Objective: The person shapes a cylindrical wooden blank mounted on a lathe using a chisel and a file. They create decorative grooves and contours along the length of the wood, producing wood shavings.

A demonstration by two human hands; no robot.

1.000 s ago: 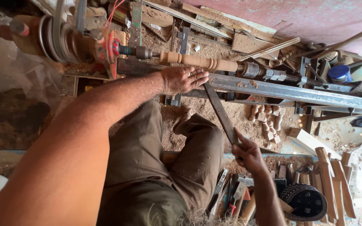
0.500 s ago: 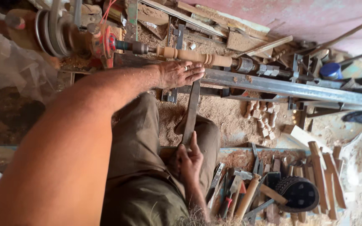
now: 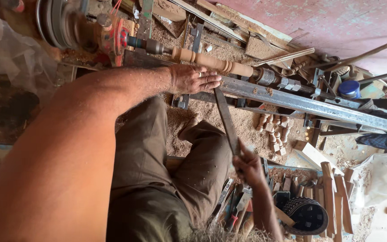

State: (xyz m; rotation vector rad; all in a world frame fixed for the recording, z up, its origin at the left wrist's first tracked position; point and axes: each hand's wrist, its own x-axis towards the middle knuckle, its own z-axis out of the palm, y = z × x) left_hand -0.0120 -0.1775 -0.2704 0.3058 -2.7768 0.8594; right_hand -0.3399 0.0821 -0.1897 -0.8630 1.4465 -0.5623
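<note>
Chisel [image 3: 226,117] swung upright again, tip under left hand [image 3: 193,79]

Left hand: the left hand [image 3: 194,79] was laid flat on the long grey steel tool rest [image 3: 301,102], fingers over the tip of the long flat metal chisel [image 3: 226,120].
Right hand: the right hand [image 3: 248,166] was closed around the chisel's lower end, near the knee.
Workpiece: a turned pale wooden spindle [image 3: 213,62] was mounted between the lathe centres, just above the left hand.
Floor: small turned wooden pieces [image 3: 274,130] were heaped in sawdust below the rest.
</note>
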